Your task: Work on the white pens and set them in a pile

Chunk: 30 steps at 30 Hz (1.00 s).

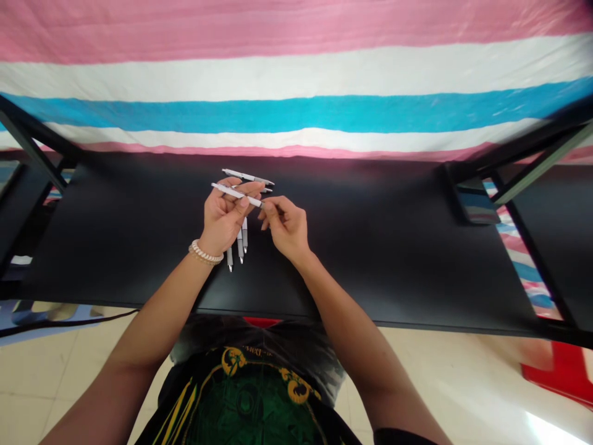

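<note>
Currently the left hand (225, 216) pinches a white pen (236, 194) between thumb and fingers — its tip points at the right hand (285, 227), whose fingertips (265, 214) curl together just beside it, contact unclear. Three silver-tipped pens (239, 244) poke out beneath the left palm, another pen (248, 177) lies just past the fingers — all above a black desk (370, 247), a striped cloth (296, 111) beyond.

A white pen (236, 194) slants across the frame's center. A second pen (248, 177) lies just above it, and three more pens (239, 244) point toward the frame's bottom, silver tips showing.
</note>
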Each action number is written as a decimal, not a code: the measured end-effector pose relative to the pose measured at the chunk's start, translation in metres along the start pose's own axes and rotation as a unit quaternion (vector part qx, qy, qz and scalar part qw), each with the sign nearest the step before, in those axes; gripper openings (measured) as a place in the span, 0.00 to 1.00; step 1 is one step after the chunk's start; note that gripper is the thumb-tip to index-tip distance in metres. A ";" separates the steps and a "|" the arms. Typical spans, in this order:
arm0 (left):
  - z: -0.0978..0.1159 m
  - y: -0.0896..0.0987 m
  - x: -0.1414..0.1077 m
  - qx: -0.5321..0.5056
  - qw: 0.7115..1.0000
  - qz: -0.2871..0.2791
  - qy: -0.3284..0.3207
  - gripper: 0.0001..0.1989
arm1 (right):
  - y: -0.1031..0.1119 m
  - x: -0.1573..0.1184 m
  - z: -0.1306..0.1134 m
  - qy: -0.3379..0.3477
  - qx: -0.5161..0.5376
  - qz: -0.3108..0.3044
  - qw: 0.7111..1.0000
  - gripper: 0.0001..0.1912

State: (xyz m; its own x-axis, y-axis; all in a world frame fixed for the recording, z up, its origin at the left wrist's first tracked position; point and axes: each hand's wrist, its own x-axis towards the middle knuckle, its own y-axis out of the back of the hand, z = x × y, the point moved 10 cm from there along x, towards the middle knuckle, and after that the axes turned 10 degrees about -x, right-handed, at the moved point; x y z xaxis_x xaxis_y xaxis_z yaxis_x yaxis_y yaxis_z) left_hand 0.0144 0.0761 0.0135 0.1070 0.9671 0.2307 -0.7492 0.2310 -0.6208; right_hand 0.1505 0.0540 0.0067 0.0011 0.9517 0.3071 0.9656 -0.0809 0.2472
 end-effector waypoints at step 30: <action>-0.008 0.005 0.000 -0.011 0.999 0.015 0.032 0.19 | -0.014 0.000 0.003 -0.009 -0.033 -0.092 0.995 0.22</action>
State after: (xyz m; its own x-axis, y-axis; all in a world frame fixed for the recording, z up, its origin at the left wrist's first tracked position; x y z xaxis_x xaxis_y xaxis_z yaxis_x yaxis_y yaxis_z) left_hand 0.0154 0.0782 0.0046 0.1270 0.9784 0.1631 -0.7376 0.2031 -0.6440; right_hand 0.1381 0.0566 0.0003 -0.1679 0.9576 0.2342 0.9305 0.0755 0.3583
